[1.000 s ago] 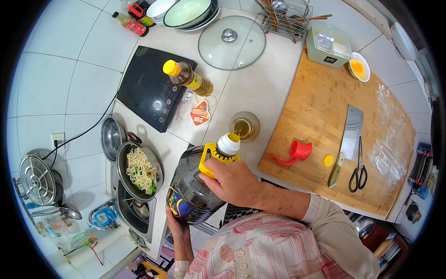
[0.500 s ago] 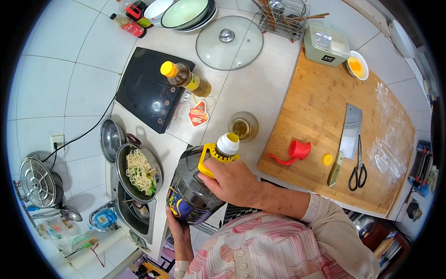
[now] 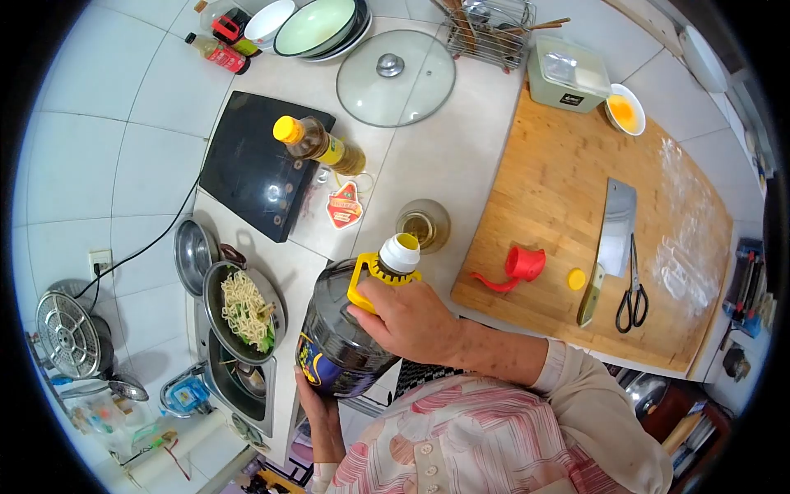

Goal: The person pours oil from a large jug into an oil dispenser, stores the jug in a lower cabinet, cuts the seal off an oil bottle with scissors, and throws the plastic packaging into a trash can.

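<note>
My right hand [image 3: 409,321] is gripping the jug [image 3: 339,329] up top, my left hand [image 3: 318,409] holding its near end. A jar [image 3: 434,224] is standing beyond.

On my left I have a wall [image 3: 74,173] of large white tiles with grey joints, where a socket [image 3: 100,262] feeds a black cord [image 3: 152,240], and more pale tiles line the right wall [image 3: 714,169]. Against the left wall runs my pale, seamed surface [image 3: 415,148], with a metal sink [image 3: 269,409] let into its near left end, while a dark red cabinet [image 3: 668,412] sits low at my right. Bright whitish light reaches the tiles, bluish toward the left edge.
</note>
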`<move>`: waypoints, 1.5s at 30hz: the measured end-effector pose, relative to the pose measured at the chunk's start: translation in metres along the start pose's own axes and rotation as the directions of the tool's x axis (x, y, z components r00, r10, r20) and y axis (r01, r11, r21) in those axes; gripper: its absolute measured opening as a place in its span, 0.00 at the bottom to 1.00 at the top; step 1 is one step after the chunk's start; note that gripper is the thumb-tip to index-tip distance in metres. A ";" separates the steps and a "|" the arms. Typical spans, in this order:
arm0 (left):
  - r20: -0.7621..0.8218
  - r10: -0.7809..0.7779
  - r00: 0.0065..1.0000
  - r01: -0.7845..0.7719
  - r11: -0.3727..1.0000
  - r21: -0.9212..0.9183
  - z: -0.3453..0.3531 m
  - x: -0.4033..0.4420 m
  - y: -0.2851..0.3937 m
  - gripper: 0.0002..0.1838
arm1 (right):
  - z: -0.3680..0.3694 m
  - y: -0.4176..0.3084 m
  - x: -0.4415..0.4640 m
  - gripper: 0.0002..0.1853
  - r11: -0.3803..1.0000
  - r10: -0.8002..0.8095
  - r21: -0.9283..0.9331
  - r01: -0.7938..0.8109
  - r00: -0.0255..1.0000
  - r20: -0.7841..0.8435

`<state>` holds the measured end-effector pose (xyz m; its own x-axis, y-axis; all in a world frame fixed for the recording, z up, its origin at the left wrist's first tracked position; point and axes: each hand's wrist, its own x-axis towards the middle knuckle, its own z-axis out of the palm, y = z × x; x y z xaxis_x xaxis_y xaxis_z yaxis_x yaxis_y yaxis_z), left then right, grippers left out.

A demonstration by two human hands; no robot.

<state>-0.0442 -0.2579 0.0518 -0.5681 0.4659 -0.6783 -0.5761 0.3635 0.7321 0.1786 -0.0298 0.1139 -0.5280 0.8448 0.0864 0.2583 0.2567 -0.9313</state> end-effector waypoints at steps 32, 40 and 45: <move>0.020 -0.004 1.000 0.004 1.000 -0.006 -0.012 0.005 0.004 0.34 | 0.004 0.004 0.001 0.13 0.997 -0.068 -0.042 0.065 0.995 -0.072; 0.015 0.028 0.999 -0.029 0.999 0.033 -0.007 0.003 0.009 0.32 | 0.004 0.003 0.002 0.13 1.000 -0.006 0.023 0.006 1.000 -0.027; 0.031 0.002 1.000 -0.001 1.000 -0.017 -0.003 0.001 0.014 0.33 | 0.003 0.002 0.002 0.12 1.000 0.003 0.030 -0.003 1.000 -0.018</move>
<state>-0.0541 -0.2546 0.0615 -0.5506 0.4912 -0.6750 -0.5854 0.3492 0.7317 0.1752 -0.0288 0.1113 -0.5126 0.8539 0.0896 0.2357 0.2403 -0.9417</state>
